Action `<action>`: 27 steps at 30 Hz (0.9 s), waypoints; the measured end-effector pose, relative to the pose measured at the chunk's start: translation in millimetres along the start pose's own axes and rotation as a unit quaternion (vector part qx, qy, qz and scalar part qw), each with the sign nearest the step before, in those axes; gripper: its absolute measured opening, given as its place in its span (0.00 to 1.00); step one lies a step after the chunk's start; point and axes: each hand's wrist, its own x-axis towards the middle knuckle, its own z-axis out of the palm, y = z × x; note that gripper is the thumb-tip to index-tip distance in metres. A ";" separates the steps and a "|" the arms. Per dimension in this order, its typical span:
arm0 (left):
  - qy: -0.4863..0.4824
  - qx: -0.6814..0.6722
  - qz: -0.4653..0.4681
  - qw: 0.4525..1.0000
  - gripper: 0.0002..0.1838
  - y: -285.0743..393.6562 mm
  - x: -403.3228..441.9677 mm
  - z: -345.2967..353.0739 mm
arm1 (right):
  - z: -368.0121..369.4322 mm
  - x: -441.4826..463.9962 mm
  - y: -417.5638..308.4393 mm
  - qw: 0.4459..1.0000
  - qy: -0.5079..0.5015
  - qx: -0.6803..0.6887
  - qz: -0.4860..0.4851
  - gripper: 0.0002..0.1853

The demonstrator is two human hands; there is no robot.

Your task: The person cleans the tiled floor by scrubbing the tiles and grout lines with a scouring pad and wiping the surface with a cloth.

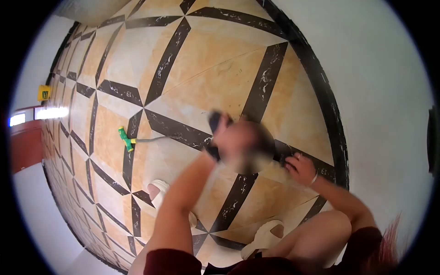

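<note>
My left hand [223, 136] is smeared by motion, with a black band at its wrist. It appears closed on a dark object [214, 120], whose kind I cannot make out. Beside it, a blurred round patch [251, 147], dark and brownish, covers part of the hand and whatever lies there. To the right, my right hand [300, 169] is low over the floor with its fingers curled, a ring and a pale bracelet on it. What its fingertips hold, if anything, is hidden. A screwdriver [126, 139] with a green and yellow T-shaped handle lies on the floor to the left.
The floor [206, 73] has cream and tan tiles with dark marbled strips. A white wall [371, 91] with black skirting rises on the right. My pale slippers [263, 238] are close below. Far left are a yellow box [44, 92] and a reddish-brown panel [27, 145].
</note>
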 end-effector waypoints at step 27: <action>0.092 0.365 -0.190 0.907 0.35 -154.2 16.2 -252.2 | 113.2 271.4 -145.1 0.996 0.040 -0.079 0.000 0.12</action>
